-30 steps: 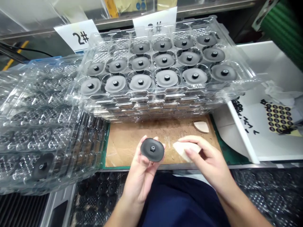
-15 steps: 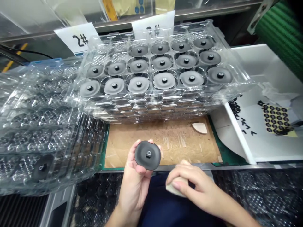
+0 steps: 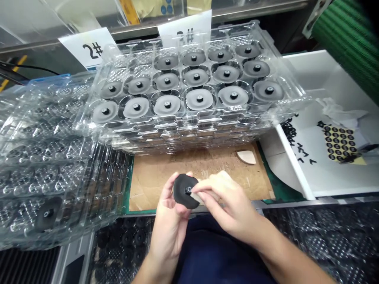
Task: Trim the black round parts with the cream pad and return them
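Note:
My left hand point(image 3: 168, 223) grips a black round disc point(image 3: 181, 192) by its edge, with the face that bears the central hex stud turned up. My right hand point(image 3: 231, 203) pinches a pale, soft-looking pad point(image 3: 197, 198) against the disc, right beside the stud. Most of the pad is hidden behind my right fingers. Beyond both hands, a clear plastic tray point(image 3: 189, 114) bears rows of similar black discs, studs upward. On the cardboard sheet point(image 3: 154, 169) under it lies another pale pad point(image 3: 246, 157).
Stacked clear trays point(image 3: 62, 157) stand at the left. At the right, a white bin point(image 3: 322, 185) holds small black bits and a sheet of round black stickers point(image 3: 340, 144). Paper signs point(image 3: 90, 48) stand behind the tray. A green ribbed tube point(image 3: 349, 43) crosses the upper right.
My right hand has moved up and left, bringing the pale pad onto the disc beside its stud. The disc has tilted slightly in my left hand. The whole view has shifted a little.

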### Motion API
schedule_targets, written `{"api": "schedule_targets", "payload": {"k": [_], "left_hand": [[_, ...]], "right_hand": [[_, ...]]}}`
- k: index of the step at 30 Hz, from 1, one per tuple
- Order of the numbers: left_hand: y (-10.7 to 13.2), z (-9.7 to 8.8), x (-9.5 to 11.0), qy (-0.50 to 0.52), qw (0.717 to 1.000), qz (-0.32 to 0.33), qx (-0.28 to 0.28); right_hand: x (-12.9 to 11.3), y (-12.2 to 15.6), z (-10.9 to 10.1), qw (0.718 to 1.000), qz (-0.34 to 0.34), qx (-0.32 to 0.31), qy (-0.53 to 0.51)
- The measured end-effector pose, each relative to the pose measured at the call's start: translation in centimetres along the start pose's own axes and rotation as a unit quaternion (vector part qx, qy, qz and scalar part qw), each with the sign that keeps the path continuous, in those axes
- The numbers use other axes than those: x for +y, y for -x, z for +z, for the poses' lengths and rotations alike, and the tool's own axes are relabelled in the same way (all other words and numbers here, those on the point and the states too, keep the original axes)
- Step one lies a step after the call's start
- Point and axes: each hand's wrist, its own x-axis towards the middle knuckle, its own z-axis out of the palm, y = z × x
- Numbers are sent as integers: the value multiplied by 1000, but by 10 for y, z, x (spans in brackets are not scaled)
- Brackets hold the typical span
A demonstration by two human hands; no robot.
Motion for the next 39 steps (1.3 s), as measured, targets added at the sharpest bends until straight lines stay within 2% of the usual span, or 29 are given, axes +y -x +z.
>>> {"api": "schedule_targets", "payload": {"k": [2, 4, 5, 8, 11, 13, 15, 18, 19, 21, 23, 24, 28, 29, 31, 33, 36, 37, 39], "left_hand": [[-4, -4, 0, 3, 1000, -10, -10], [-8, -8, 0, 4, 1000, -20, -8], [-9, -10, 1, 6, 1000, -18, -5], [-12, -13, 3, 9, 1000, -10, -1], [-13, -11, 2, 10, 1000, -13, -11], [-12, -8, 0, 7, 1000, -14, -17], [-11, -4, -3, 7, 1000, -16, -24], [-7, -2, -5, -6, 999, -28, -37], [-5, -3, -5, -17, 998, -39, -36], [-3, -6, -3, -39, 998, -55, -16], [-1, -8, -1, -49, 997, -54, 10], [0, -7, -1, -50, 997, -51, 14], [0, -1, 1, -46, 996, -70, -15], [0, 1, 2, -42, 996, -76, -17], [1, 2, 4, -30, 995, -91, -21], [2, 4, 5, -10, 993, -110, -40], [2, 7, 2, 18, 989, -127, -75], [2, 9, 0, 18, 988, -130, -85], [2, 13, 0, 1, 985, -138, -103]], "right_hand": [[9, 8, -3, 995, 50, -62, -55], [27, 23, -2, 980, 130, -119, -88], [39, 31, 1, 974, 173, -120, -84], [73, 55, 13, 959, 276, -54, -27], [82, 60, 17, 957, 288, -34, -21], [66, 49, 12, 959, 280, -20, -30], [40, 30, 6, 970, 237, 20, -56], [1, 2, 6, 988, 97, 102, -70], [-8, -5, 8, 993, 55, 99, -43], [-17, -14, 14, 1000, 6, 24, 3], [-19, -19, 18, 997, -9, -74, 16], [-18, -21, 20, 996, -11, -86, 15], [-15, -18, 18, 998, -18, 42, 39], [-16, -14, 14, 999, -20, 33, 31], [-17, -1, 3, 999, -7, -49, 3], [-17, 11, -9, 996, 34, -85, 5], [-16, 16, -17, 993, 57, -21, 102], [-16, 13, -17, 989, 36, 9, 141], [-13, 1, -17, 981, -53, 37, 181]]}}
